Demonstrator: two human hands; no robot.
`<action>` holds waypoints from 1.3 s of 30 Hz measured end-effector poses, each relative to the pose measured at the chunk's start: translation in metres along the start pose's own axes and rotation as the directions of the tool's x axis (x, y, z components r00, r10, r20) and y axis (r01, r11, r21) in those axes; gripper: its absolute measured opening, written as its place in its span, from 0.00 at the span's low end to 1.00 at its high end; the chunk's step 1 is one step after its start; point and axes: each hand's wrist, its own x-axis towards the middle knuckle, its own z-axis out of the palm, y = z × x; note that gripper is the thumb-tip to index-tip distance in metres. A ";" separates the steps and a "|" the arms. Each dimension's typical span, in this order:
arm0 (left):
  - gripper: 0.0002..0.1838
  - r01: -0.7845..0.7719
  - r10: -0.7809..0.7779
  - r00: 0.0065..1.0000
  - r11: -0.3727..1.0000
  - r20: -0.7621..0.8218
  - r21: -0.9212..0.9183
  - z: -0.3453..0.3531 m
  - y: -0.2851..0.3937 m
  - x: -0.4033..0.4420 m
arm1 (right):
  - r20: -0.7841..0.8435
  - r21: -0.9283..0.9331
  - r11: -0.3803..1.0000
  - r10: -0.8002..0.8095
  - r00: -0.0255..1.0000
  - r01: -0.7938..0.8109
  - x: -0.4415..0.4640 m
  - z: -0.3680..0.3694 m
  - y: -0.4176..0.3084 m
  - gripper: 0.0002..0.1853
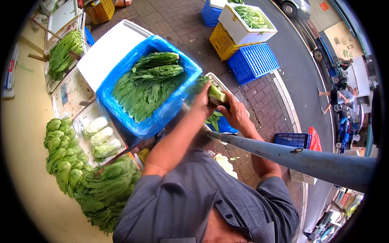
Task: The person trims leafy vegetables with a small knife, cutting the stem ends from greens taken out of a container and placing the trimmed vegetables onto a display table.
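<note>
My left hand (pixel 204 100) is closed around a head of leafy green lettuce (pixel 217 94), its pale cut stem end toward the right and its leaves blurred at the left. My right hand (pixel 236 111) is closed at the stem end, with the fingers partly hidden beneath it. Just left of my hands stands a box lined with blue plastic (pixel 106 94), holding several long-leaved lettuce heads (pixel 150 87). Behind the held head shows the rim of a white basket (pixel 227 87). Loose green leaves (pixel 213 119) lie on blue plastic below my hands.
A blue-grey pole (pixel 300 156) crosses close by on the right. Leafy greens (pixel 107 190), bok choy (pixel 65 150) and napa cabbages (pixel 102 136) lie at the left. Yellow (pixel 223 42) and blue crates (pixel 253 62) stand ahead beside the road (pixel 298 60). A person (pixel 344 97) walks far right.
</note>
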 end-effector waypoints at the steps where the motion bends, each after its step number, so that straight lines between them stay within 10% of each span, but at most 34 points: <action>1: 0.26 0.009 -0.009 1.000 1.000 0.024 0.004 -0.003 0.001 0.001 | -0.008 0.009 1.000 0.003 1.000 -0.003 -0.001 0.001 -0.001 0.30; 14: 0.31 0.136 -0.131 0.990 0.983 -0.046 0.124 -0.033 0.005 0.014 | -0.033 0.229 0.973 -0.019 0.999 0.026 -0.011 0.007 0.015 0.19; 17: 0.33 0.077 -0.065 0.987 0.994 -0.146 0.076 -0.027 0.003 0.014 | 0.211 0.599 0.633 0.466 0.859 -0.491 -0.027 0.016 0.043 0.19; 21: 0.31 0.049 -0.017 0.973 0.990 -0.232 0.129 -0.015 0.000 0.008 | 0.130 0.835 0.296 0.712 0.690 -0.463 -0.036 0.020 0.074 0.25; 24: 0.30 0.001 0.071 0.951 0.972 -0.300 0.234 -0.001 -0.006 -0.002 | 0.218 0.743 0.310 0.725 0.653 -0.593 -0.038 0.025 0.075 0.32; 30: 0.28 -0.114 0.093 0.978 0.988 0.185 0.108 -0.018 -0.010 0.005 | 0.389 0.842 0.092 0.579 0.716 -0.531 -0.024 0.020 0.052 0.18; 39: 0.30 -0.081 -0.028 0.850 0.980 0.526 0.184 0.011 0.014 -0.027 | 0.269 0.828 0.284 0.555 0.787 -0.483 -0.019 0.007 0.046 0.08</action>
